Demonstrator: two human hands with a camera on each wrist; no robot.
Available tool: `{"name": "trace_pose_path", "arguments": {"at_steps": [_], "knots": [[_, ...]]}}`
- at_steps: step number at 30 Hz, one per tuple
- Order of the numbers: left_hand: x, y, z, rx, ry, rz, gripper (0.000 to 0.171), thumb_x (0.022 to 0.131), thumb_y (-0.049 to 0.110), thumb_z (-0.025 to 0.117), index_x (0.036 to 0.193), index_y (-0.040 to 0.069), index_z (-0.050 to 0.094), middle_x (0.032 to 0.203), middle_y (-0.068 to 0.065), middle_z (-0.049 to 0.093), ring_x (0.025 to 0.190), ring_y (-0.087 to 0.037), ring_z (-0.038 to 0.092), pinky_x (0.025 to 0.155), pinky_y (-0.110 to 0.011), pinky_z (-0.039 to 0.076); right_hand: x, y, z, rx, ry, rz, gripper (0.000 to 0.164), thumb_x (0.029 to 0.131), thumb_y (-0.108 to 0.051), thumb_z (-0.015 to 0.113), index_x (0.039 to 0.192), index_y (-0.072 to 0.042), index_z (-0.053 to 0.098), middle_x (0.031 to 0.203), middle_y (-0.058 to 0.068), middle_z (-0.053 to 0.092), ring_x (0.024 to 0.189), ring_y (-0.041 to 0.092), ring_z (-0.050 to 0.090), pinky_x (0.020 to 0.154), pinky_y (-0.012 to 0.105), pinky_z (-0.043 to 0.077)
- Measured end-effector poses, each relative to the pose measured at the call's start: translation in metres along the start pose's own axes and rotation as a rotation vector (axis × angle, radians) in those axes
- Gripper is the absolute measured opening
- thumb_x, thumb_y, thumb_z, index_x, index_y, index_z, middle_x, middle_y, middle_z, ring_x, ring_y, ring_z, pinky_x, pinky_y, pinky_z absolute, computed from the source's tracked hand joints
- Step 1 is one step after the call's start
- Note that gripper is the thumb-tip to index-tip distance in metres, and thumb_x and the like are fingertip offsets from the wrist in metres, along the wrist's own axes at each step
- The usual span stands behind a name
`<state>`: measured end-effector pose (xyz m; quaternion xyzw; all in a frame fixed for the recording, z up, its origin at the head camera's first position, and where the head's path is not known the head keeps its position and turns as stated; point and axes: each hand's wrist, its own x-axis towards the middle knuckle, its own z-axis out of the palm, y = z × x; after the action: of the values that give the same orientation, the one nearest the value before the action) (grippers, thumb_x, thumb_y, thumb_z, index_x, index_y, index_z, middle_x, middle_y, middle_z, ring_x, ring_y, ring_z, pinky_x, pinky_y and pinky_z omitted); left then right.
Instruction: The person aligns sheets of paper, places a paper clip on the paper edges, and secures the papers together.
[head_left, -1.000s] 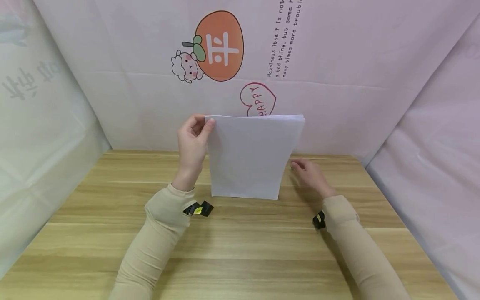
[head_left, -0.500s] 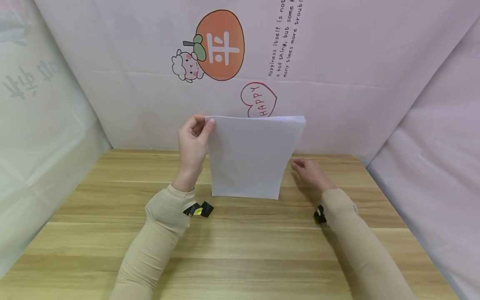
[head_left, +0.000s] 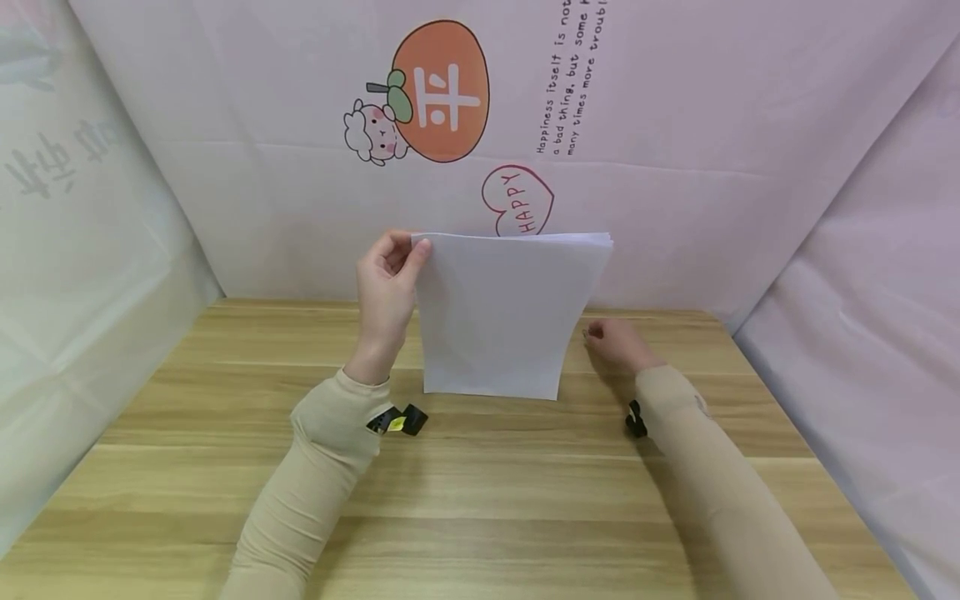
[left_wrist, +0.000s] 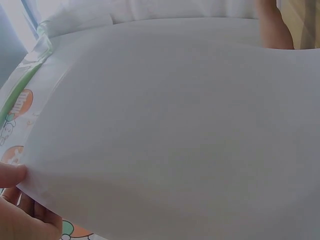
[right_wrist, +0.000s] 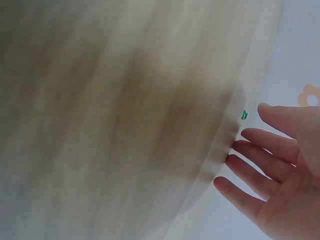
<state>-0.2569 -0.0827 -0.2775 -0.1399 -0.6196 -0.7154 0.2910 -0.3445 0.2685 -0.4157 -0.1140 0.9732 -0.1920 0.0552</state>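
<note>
My left hand pinches the upper left corner of several sheets of white paper between thumb and fingers. The sheets hang upright above the table, their edges slightly fanned at the top right. In the left wrist view the paper fills most of the picture, with the left thumb on its corner. To the right of the paper, my right hand is low at the table. Its fingers are spread in the right wrist view, and a small green looped piece, like a paper clip, lies just beyond the thumb and index fingertips.
A wood-grain table lies under both hands. White printed cloth rises behind it and along both sides. Black wrist cameras, one of them at the left wrist, stick out from the beige sleeves.
The right forearm and wrist have shifted slightly, and the right fingers have changed position beside the small piece. The left hand holds the paper almost still.
</note>
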Motion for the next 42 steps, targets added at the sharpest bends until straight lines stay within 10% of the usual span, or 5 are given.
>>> {"name": "trace_pose_path", "arguments": {"at_steps": [42], "knots": [[-0.002, 0.000, 0.000, 0.016, -0.024, 0.000, 0.018, 0.089, 0.010, 0.066, 0.093, -0.006, 0.061, 0.084, 0.001, 0.062, 0.078, -0.011, 0.059, 0.074, -0.023, 0.048, 0.029, -0.001, 0.004, 0.068, 0.106, 0.166, 0.020, 0.089, -0.008, 0.059, 0.103, 0.005, 0.065, 0.108, 0.024, 0.064, 0.098, 0.037, 0.061, 0.087, 0.045, 0.050]]}}
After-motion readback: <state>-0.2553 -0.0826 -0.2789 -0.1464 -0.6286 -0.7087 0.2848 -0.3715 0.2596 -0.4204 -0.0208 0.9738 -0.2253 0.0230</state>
